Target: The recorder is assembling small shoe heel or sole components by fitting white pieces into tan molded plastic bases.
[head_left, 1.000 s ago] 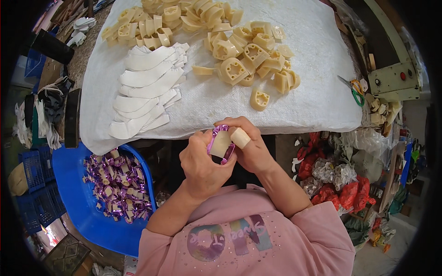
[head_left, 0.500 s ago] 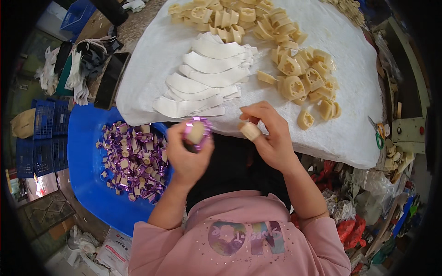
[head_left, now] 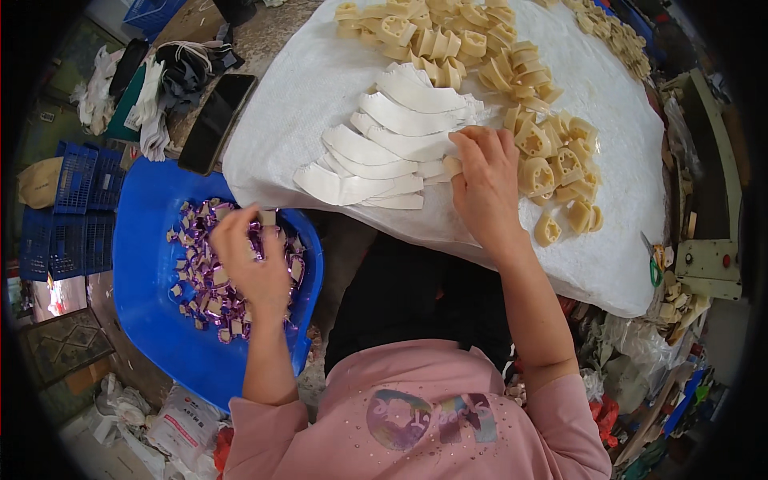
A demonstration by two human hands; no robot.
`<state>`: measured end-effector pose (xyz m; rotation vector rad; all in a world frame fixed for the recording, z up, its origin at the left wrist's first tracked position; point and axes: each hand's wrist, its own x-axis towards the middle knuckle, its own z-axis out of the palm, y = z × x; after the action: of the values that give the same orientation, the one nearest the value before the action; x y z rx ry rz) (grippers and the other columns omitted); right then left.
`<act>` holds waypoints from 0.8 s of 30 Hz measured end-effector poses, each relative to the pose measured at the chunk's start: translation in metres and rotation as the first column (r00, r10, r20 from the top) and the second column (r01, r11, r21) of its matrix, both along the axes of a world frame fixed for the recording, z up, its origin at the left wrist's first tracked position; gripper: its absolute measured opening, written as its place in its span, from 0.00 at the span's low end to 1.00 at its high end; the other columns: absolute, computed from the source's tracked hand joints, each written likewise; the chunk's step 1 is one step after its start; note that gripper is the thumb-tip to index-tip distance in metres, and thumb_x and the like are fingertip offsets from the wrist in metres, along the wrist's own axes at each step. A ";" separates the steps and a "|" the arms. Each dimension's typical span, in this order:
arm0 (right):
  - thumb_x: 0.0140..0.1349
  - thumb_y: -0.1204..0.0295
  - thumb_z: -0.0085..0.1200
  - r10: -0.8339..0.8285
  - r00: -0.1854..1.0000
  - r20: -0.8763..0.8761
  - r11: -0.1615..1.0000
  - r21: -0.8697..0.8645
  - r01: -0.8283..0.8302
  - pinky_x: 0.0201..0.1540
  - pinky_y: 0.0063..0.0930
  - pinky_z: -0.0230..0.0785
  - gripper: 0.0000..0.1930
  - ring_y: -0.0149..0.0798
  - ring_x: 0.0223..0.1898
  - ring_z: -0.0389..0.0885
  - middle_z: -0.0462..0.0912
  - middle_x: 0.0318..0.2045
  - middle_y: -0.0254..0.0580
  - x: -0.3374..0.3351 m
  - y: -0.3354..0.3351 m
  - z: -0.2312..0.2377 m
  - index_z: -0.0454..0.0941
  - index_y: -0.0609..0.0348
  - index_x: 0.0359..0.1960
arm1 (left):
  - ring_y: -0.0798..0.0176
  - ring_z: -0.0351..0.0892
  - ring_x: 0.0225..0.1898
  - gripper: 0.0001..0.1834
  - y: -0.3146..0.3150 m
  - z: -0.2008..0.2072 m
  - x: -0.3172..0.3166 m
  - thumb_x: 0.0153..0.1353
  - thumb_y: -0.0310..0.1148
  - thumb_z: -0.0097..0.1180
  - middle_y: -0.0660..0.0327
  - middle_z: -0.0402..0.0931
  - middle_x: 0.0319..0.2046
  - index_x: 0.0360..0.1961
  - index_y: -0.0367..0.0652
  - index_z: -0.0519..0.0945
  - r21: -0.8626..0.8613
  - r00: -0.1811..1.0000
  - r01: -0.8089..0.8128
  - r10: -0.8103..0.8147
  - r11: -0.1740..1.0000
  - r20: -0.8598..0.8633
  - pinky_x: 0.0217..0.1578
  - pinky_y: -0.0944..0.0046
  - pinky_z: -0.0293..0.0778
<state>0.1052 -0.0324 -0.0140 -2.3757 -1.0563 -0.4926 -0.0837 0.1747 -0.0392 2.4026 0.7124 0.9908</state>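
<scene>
My left hand, blurred by motion, is over the blue tub, its fingers apart. The tub holds many small beige pieces wrapped in shiny purple. One such piece shows beside the fingertips; whether they touch it I cannot tell. My right hand rests at the right ends of the overlapping white curved strips, with thumb and forefinger a little apart. A beige wrap covers the thumb's tip. To the right of this hand lie molded beige heel-shaped pieces with star-like hollows.
A white cloth covers the work surface. More beige pieces are heaped at the back. A black phone lies left of the cloth. Scissors with green and orange handles hang at the right edge. Blue crates stand far left.
My left hand has moved left and down over the tub, no longer gripping the purple-wrapped piece. My right hand has gone up and forward to the white strips. The view has shifted slightly.
</scene>
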 end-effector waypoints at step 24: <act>0.43 0.81 0.53 0.077 0.988 0.136 0.992 -0.114 -0.061 0.46 0.39 0.56 0.10 0.45 0.42 0.68 0.74 0.32 0.42 0.053 0.047 0.008 0.74 0.56 0.29 | 0.51 0.67 0.54 0.19 -0.043 0.010 0.132 0.42 0.21 0.58 0.55 0.70 0.45 0.40 0.41 0.75 0.106 0.788 0.615 -0.612 0.781 -0.068 0.52 0.53 0.61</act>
<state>0.1584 0.0141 -0.0056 -2.4189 -1.2538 -0.5975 0.0484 0.1315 -0.0291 2.4901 -0.1567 0.7261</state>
